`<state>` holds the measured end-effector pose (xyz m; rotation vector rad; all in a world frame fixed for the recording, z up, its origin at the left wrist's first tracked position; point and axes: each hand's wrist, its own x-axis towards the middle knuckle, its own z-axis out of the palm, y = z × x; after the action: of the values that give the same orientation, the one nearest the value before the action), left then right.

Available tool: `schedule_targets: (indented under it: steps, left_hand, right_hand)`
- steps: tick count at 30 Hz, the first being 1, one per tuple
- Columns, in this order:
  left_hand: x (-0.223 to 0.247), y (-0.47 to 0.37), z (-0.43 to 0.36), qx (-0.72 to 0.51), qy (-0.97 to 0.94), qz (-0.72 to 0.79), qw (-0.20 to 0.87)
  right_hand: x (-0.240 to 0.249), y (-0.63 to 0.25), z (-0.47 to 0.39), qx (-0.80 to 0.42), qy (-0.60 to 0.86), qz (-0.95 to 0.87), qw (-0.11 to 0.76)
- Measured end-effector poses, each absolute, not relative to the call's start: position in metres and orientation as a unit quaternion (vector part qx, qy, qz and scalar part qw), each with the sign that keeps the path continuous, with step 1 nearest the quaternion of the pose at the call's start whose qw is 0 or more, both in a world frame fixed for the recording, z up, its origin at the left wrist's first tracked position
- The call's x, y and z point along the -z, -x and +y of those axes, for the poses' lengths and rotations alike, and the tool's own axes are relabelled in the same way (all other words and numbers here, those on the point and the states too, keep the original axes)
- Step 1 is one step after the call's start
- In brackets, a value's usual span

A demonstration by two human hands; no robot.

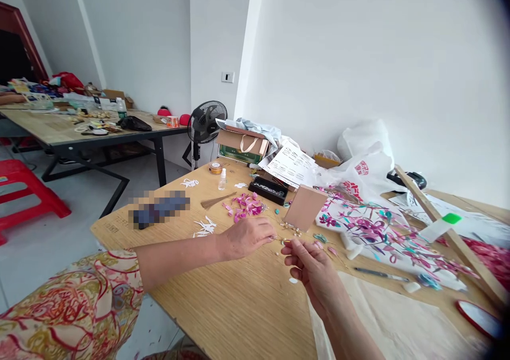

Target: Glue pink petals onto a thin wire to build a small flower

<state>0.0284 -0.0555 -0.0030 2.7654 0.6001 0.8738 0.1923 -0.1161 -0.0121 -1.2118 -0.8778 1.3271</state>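
My left hand (247, 238) reaches over the wooden table with its fingertips pinched together. Close by on its right, my right hand (309, 268) pinches too, thumb against index finger. A thin gold-coloured strand (282, 241) shows between the two sets of fingertips; its exact kind is too small to tell. Just beyond the hands lie gold and pearl beads (294, 229) and a heap of pink petals (247, 205). A brown card (306, 208) stands tilted behind the beads. Pale pink petal pieces (331, 250) and teal loops (320, 238) are right of the fingers.
White strips (205, 226), a bundle of thin wires (215, 200), a small clear bottle (222, 179) and a black box (268, 189) lie about the table (223, 301). At right are flowered fabric (382, 230), a pen (380, 274) and a wooden bar (450, 235). A fan (206, 123) stands behind.
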Motion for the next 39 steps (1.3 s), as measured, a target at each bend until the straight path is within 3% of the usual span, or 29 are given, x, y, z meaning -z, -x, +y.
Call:
schedule_targets:
  steps: [6, 13, 25, 29, 33, 37, 39]
  left_hand:
    - [0.005, -0.036, -0.065, -0.306, -0.909, 0.220, 0.177]
    - [0.012, -0.040, -0.066, -0.295, -0.791, 0.282, 0.456]
    - [0.023, -0.043, -0.071, -0.311, -0.661, 0.301, 0.613]
    - [0.027, -0.042, -0.072, -0.301, -0.669, 0.322, 0.598]
    - [0.030, -0.035, -0.080, -0.308, -0.754, 0.311, 0.490]
    - [0.028, -0.020, -0.080, -0.240, -0.789, 0.283, 0.490]
    - [0.024, -0.008, -0.067, -0.214, -0.842, 0.278, 0.409]
  right_hand:
    - [0.006, -0.198, -0.126, -0.554, 0.505, -0.393, 0.532]
    - [0.003, -0.199, -0.130, -0.519, 0.525, -0.414, 0.533]
    - [0.010, -0.195, -0.127, -0.543, 0.516, -0.405, 0.524]
    - [0.011, -0.195, -0.127, -0.522, 0.529, -0.409, 0.529]
    - [0.015, -0.195, -0.126, -0.540, 0.529, -0.417, 0.504]
    - [0.018, -0.194, -0.123, -0.541, 0.545, -0.422, 0.482]
    - [0.021, -0.193, -0.120, -0.531, 0.556, -0.434, 0.469]
